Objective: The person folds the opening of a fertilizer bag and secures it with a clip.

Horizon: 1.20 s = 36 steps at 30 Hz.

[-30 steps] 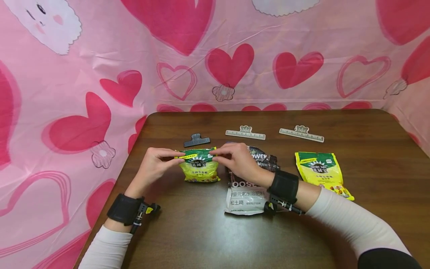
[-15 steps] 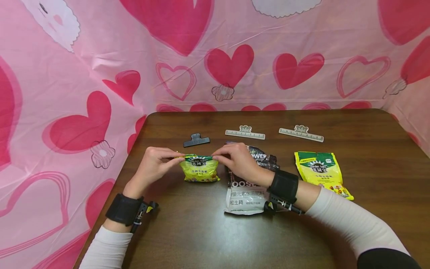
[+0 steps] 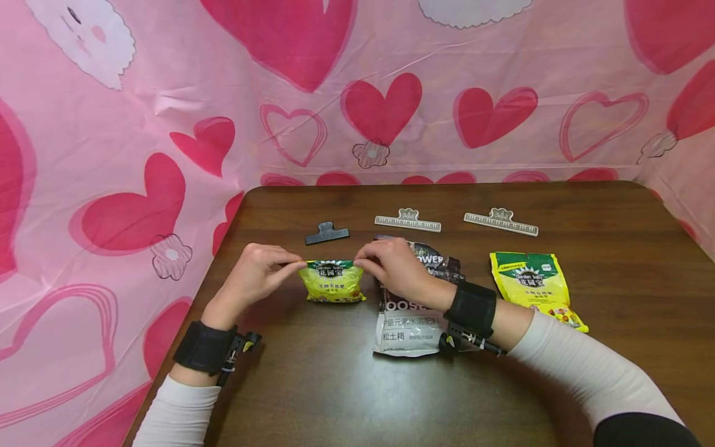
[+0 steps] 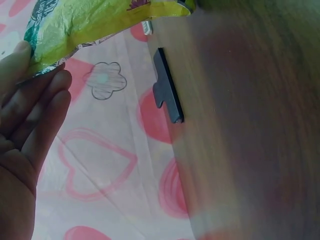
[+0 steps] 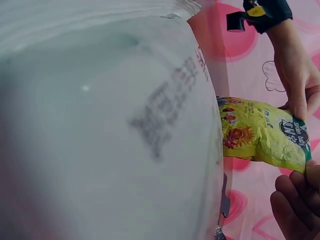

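Folded lower now, the yellow bag's [image 3: 332, 282] top rolls tighter; both hands, left [image 3: 254, 277] and right [image 3: 398, 268], pinch its corners, grey clip [image 3: 326, 233] waiting beyond.

A staged tabletop set rather than a lived-in room: a dark wooden table [image 3: 558, 205] is walled in from nine o'clock round to three o'clock by a creased pink plastic sheet [image 3: 167, 93] printed with red hearts and a white cartoon face. Bag clips [image 3: 408, 221] and pouches are laid out in neat rows, and both forearms wear black camera straps [image 3: 472, 308]
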Each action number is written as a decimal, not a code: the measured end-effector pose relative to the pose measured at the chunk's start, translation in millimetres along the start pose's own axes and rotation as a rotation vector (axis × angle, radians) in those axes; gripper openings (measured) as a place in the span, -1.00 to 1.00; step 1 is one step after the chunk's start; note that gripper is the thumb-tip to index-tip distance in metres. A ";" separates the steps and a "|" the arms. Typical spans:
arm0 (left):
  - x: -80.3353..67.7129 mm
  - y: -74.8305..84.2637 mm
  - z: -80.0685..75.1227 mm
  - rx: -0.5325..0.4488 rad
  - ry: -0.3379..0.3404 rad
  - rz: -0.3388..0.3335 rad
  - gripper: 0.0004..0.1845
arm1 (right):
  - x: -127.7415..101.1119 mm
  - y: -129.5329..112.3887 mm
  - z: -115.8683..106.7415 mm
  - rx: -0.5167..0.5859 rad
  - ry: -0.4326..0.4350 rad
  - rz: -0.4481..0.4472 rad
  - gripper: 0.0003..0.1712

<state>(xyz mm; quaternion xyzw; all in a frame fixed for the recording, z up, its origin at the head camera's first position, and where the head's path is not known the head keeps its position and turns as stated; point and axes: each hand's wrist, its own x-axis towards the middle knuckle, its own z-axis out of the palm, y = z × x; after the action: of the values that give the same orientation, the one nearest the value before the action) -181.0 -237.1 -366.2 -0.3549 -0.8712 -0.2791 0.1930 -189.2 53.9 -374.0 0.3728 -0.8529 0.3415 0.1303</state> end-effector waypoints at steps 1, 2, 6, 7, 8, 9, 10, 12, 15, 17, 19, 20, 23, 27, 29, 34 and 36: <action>0.1 0.4 0.1 0.002 0.001 0.003 -0.86 | 0.2 -0.4 0.3 -0.008 -0.002 -0.004 -0.88; 0.3 1.0 0.1 0.006 0.002 0.005 -0.87 | 0.4 -0.6 0.6 -0.015 -0.002 -0.007 -0.88; 0.7 2.9 -0.1 0.007 -0.010 -0.015 -0.88 | 1.2 -0.9 2.4 -0.019 -0.015 -0.006 -0.88; 0.8 3.6 -0.5 0.001 -0.017 -0.025 -0.88 | 1.5 -1.0 2.6 -0.017 -0.020 -0.003 -0.87; 1.0 4.1 -1.0 -0.005 -0.025 -0.036 -0.88 | 1.6 -1.0 2.7 -0.017 -0.024 0.000 -0.87; 1.0 4.5 -1.4 -0.013 -0.034 -0.046 -0.88 | 1.8 -1.3 2.6 -0.018 -0.029 0.002 -0.87; 0.9 4.6 -1.7 -0.022 -0.041 -0.054 -0.88 | 1.9 -1.4 2.5 -0.020 -0.035 0.005 -0.87; 0.5 4.7 -2.6 -0.032 -0.054 -0.068 -0.87 | 1.8 -1.9 1.5 -0.026 -0.048 0.006 -0.87; -0.2 4.3 -3.1 -0.039 -0.056 -0.074 -0.85 | 1.9 -1.8 -0.2 -0.032 -0.070 -0.002 -0.87; -0.2 4.2 -3.2 -0.027 -0.049 -0.071 -0.84 | 2.1 -1.8 -1.5 -0.034 -0.083 -0.020 -0.86; 0.0 4.6 -3.4 -0.020 -0.041 -0.069 -0.84 | 2.4 -1.7 -2.7 -0.038 -0.096 -0.045 -0.86; 0.2 4.6 -3.6 -0.018 -0.039 -0.064 -0.84 | 2.6 -1.9 -3.4 -0.040 -0.101 -0.060 -0.85; 0.4 5.7 -4.7 -0.030 -0.047 -0.066 -0.85 | 2.8 -2.6 -5.4 -0.052 -0.105 -0.104 -0.85; 1.9 7.6 -6.6 -0.052 -0.070 -0.082 -0.85 | 3.6 -3.5 -8.4 -0.073 -0.092 -0.139 -0.86; 3.5 9.3 -7.8 -0.058 -0.081 -0.093 -0.82 | 4.8 -4.2 -10.2 -0.075 -0.087 -0.150 -0.86; 7.6 13.7 -7.1 -0.075 -0.090 -0.079 -0.76 | 8.9 -8.3 -11.7 -0.062 -0.109 -0.165 -0.82; 8.8 15.1 -5.6 -0.072 -0.081 -0.063 -0.77 | 10.3 -10.6 -10.6 -0.057 -0.119 -0.167 -0.82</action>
<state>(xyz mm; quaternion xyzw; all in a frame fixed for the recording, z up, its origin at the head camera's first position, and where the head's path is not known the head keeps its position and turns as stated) -175.2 -227.1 -351.8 -0.3453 -0.8783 -0.3015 0.1356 -189.0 50.3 -356.2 0.4581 -0.8346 0.2822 0.1182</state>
